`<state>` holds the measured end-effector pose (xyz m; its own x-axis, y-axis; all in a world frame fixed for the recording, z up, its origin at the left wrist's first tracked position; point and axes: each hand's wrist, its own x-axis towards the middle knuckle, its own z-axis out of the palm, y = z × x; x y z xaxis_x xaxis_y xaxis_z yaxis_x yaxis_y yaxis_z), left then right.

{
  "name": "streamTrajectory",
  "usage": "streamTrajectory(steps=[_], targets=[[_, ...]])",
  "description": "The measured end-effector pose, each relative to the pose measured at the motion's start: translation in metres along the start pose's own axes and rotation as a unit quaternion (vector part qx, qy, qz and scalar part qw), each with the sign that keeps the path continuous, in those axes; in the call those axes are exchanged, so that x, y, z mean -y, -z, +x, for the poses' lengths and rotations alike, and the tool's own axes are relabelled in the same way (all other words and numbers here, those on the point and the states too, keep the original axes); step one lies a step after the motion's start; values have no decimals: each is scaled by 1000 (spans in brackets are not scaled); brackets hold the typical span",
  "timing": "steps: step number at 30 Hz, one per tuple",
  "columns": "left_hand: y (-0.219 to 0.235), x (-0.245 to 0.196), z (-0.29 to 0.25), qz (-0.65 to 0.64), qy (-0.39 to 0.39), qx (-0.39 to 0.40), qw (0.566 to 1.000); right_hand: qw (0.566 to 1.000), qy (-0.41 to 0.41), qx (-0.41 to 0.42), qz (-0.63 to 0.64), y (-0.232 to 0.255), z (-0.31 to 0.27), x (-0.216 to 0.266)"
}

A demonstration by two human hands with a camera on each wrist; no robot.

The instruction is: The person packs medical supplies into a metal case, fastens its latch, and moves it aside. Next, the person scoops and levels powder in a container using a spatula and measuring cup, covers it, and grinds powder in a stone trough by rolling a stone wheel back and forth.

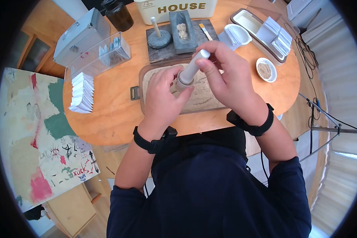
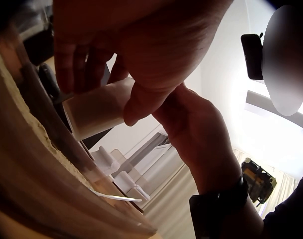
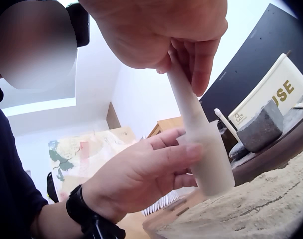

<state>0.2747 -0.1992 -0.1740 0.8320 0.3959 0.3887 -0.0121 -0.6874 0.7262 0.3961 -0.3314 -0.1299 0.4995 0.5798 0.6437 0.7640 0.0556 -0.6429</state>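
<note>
My left hand (image 1: 161, 97) grips a frosted, translucent cup (image 3: 213, 167) around its side, thumb on one side and fingers on the other. A white rod with a rounded end, like a pestle (image 1: 193, 68), stands tilted with its lower end inside the cup. Its upper part is pinched between the thumb and fingers of my right hand (image 1: 232, 73). Both hands are over a clear-walled bin (image 1: 142, 101) of pale tan powder (image 1: 202, 97). In the left wrist view, the cup (image 2: 94, 112) is tilted above the bin's edge.
Behind the bin, a dark board (image 1: 156, 55) carries a round stone wheel with a handle (image 1: 159, 39), a stone trough (image 1: 182, 45) and a brush (image 1: 205, 31). Right are a powder dish (image 1: 266, 75) and a long container (image 1: 242, 18). Folded papers (image 1: 82, 93) and a silver case (image 1: 83, 35) stand left.
</note>
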Motion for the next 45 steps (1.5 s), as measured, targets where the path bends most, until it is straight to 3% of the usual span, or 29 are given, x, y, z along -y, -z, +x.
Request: streamTrajectory(steps=[2, 5, 8, 13, 23, 25, 45], targets=[[0, 0, -1, -13, 9, -2, 1000, 1000, -11, -12, 20, -1, 0, 1], [1, -2, -1, -3, 12, 3, 1000, 999, -10, 37, -15, 1, 0, 1], [1, 2, -2, -9, 4, -2, 1000, 1000, 11, 20, -9, 5, 6, 3], [1, 4, -3, -12, -2, 0, 1000, 992, 64, 86, -63, 8, 8, 3], [1, 3, -3, -34, 7, 6, 999, 997, 26, 69, -38, 2, 2, 0], [-1, 5, -4, -51, 4, -10, 999, 999, 11, 30, 0, -1, 1, -2], [2, 6, -4, -14, 10, 1, 1000, 999, 15, 41, -26, -3, 0, -3]])
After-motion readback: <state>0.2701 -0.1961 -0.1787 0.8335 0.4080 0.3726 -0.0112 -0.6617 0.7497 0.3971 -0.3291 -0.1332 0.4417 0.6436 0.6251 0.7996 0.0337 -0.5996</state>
